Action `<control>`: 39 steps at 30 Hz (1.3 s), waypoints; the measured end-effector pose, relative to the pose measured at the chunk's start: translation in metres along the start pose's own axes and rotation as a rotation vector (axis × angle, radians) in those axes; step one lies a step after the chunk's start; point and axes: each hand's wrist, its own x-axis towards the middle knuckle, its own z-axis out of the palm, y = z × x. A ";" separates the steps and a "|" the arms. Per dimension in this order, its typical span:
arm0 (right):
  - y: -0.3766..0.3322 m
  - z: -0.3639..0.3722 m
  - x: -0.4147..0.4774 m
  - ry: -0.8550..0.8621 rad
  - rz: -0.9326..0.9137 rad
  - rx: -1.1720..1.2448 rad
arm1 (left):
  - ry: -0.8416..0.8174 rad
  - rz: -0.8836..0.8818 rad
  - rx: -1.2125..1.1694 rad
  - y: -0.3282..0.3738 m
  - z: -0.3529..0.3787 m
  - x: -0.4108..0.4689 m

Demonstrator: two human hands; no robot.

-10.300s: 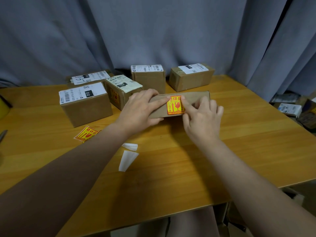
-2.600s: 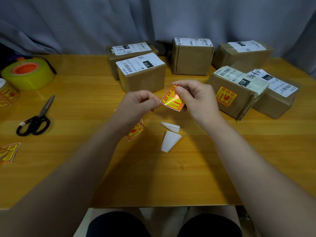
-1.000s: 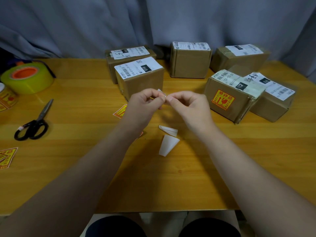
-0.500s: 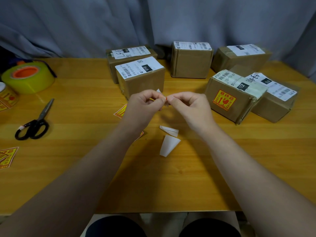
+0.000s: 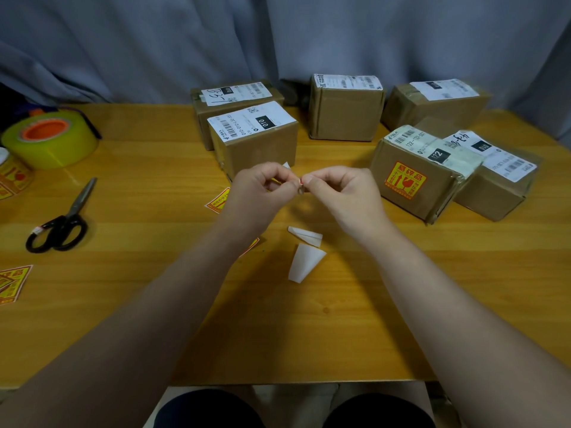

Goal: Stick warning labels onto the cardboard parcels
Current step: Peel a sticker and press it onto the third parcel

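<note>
My left hand (image 5: pixel 259 193) and my right hand (image 5: pixel 343 193) meet above the table's middle and pinch one warning label (image 5: pixel 299 184) between their fingertips; only its edge and a white corner show. Several cardboard parcels stand behind. The nearest brown parcel (image 5: pixel 256 149) is just beyond my hands. A parcel at the right (image 5: pixel 423 177) carries a yellow-red warning label (image 5: pixel 404 180) on its front. Loose labels (image 5: pixel 217 202) lie on the table under my left hand.
Two white backing scraps (image 5: pixel 304 257) lie in front of my hands. Black scissors (image 5: pixel 61 223) and a yellow tape roll (image 5: pixel 49 139) sit at the left, with more labels (image 5: pixel 12 282) near the left edge. A grey curtain hangs behind the wooden table (image 5: pixel 309 319).
The label that my right hand held up flat is now pinched edge-on between both hands' fingertips. In the last half second the hands have hardly moved.
</note>
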 end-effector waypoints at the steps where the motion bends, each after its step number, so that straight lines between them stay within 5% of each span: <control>1: 0.000 0.000 -0.001 -0.009 0.004 0.018 | -0.004 0.000 0.002 0.000 0.000 0.000; 15: -0.002 -0.005 0.001 -0.015 -0.099 -0.206 | -0.022 0.007 0.043 0.000 0.001 0.001; 28: -0.004 -0.004 -0.002 -0.022 -0.014 -0.063 | -0.030 0.042 0.105 -0.003 0.001 0.005; 35: -0.005 0.001 -0.003 0.040 -0.112 -0.313 | -0.013 0.111 0.221 -0.007 0.001 0.006; 39: -0.009 -0.001 -0.002 -0.040 -0.003 -0.131 | -0.047 0.079 0.114 -0.007 -0.001 0.005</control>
